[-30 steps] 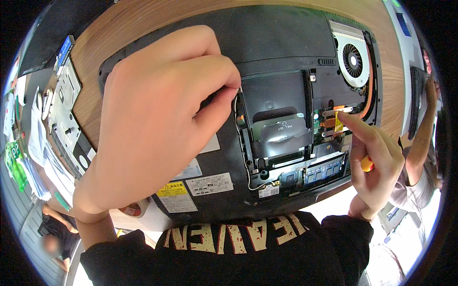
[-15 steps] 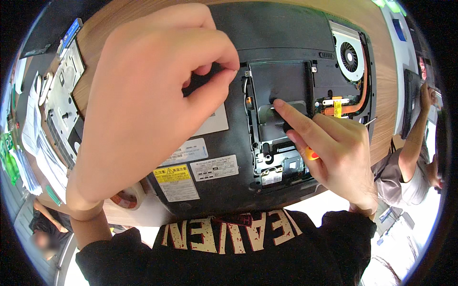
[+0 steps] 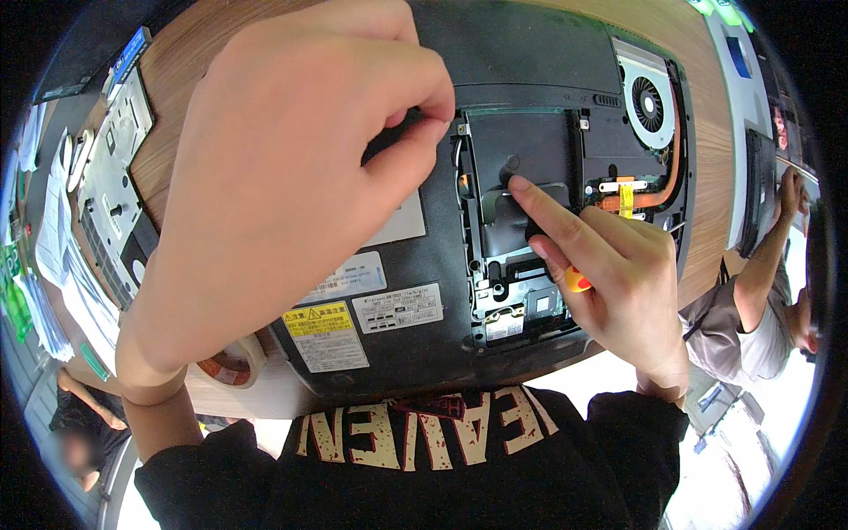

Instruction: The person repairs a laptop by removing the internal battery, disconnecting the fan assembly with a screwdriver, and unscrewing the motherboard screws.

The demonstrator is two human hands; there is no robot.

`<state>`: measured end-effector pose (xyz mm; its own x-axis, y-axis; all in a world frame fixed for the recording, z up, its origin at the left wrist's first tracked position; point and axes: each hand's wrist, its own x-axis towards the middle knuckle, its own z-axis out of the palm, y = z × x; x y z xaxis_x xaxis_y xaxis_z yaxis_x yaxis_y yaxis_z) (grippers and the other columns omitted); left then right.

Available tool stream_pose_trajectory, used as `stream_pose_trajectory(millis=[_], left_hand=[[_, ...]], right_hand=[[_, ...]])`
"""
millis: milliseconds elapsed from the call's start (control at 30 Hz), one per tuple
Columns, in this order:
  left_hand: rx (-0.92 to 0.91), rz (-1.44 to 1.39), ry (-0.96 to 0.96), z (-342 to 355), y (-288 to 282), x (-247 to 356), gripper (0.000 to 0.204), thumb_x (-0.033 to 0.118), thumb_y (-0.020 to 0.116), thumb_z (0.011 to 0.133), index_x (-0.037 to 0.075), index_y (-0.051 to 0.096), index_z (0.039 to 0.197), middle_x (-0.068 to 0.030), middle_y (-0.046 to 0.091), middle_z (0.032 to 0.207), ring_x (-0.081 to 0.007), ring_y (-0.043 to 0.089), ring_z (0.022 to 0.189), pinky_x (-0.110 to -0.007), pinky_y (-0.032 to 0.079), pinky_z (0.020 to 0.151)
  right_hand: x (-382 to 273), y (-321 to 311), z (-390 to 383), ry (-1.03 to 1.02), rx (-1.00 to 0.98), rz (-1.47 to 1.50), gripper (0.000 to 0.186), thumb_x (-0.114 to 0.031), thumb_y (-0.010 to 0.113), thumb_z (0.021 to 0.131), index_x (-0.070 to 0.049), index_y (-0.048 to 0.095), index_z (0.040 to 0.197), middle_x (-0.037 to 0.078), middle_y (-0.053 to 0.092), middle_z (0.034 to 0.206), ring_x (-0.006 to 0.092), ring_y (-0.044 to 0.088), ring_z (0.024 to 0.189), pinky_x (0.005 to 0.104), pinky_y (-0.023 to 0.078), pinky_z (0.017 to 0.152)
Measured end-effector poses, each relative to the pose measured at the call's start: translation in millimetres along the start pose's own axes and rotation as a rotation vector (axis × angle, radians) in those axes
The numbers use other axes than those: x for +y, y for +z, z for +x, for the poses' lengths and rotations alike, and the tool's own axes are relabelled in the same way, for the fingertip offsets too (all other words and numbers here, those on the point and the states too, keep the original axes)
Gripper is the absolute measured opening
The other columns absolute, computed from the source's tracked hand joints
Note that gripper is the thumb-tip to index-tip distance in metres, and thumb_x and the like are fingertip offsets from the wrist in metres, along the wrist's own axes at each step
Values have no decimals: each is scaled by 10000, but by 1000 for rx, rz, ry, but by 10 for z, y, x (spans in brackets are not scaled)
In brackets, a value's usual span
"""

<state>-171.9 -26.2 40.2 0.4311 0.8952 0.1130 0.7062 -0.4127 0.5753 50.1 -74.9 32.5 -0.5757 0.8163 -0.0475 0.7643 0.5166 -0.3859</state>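
Observation:
An upturned black laptop (image 3: pixel 521 49) lies with its underside exposed. My left hand (image 3: pixel 291 150) is above its left part, thumb and forefinger pinched together near the upper left corner of the open bay; whatever is between the fingertips is hidden. My right hand (image 3: pixel 618 274) rests over the bay's right side, forefinger stretched out to the dark cover plate (image 3: pixel 530 146) inside it. The other fingers curl around a screwdriver (image 3: pixel 578 281) with an orange and yellow handle; most of it is hidden by the hand, and its thin shaft shows beyond the knuckles.
A cooling fan (image 3: pixel 649 104) and a copper heat pipe (image 3: pixel 658 201) show at the laptop's upper right. A roll of tape (image 3: pixel 238 367) lies at the near left edge. Removed panels (image 3: pixel 115 194) and papers (image 3: pixel 66 265) are farther left. Another person (image 3: pixel 760 309) is at the right.
My left hand has shifted slightly right and up, still pinched. My right forefinger has moved a little up along the plate. The laptop stays almost in place.

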Motion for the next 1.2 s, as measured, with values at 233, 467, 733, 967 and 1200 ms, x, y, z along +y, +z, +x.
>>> stream_pose_trajectory(millis=[233, 467, 733, 967, 1200], left_hand=[[2, 23, 0, 18, 23, 43, 64, 7, 687, 741, 30, 670, 798, -14, 545, 708, -82, 476, 554, -220, 356, 496], [-34, 20, 68, 56, 30, 27, 69, 1, 687, 737, 33, 667, 794, -15, 542, 708, -85, 483, 559, -221, 358, 497], [-25, 22, 54, 61, 66, 64, 67, 2, 688, 734, 31, 659, 787, -16, 537, 711, -97, 479, 547, -234, 349, 488], [-39, 45, 79, 76, 84, 73, 75, 9, 691, 736, 27, 648, 795, -25, 537, 719, -116, 490, 548, -243, 365, 494], [-54, 91, 135, 80, 77, -2, 90, 7, 687, 729, 33, 642, 803, -37, 539, 726, -134, 506, 561, -256, 381, 505]], right_hand=[[20, -4, -13, -7, -3, 24, 478, -88, 710, 773, -121, 629, 1243, 32, 423, 566, 170, 417, 466, 341, 358, 471], [14, -28, -41, 0, -20, 32, 479, -86, 708, 773, -129, 630, 1243, 28, 424, 570, 167, 416, 470, 338, 359, 472], [24, -18, -34, -1, -21, 38, 484, -78, 709, 770, -133, 629, 1244, 26, 429, 573, 167, 422, 475, 333, 368, 474], [51, -8, -40, -28, -4, 35, 469, -80, 704, 776, -122, 632, 1237, 21, 426, 570, 155, 414, 472, 324, 361, 467], [48, -9, -56, -34, 20, 9, 441, -98, 698, 790, -123, 638, 1226, 7, 438, 566, 128, 404, 466, 307, 349, 450]])
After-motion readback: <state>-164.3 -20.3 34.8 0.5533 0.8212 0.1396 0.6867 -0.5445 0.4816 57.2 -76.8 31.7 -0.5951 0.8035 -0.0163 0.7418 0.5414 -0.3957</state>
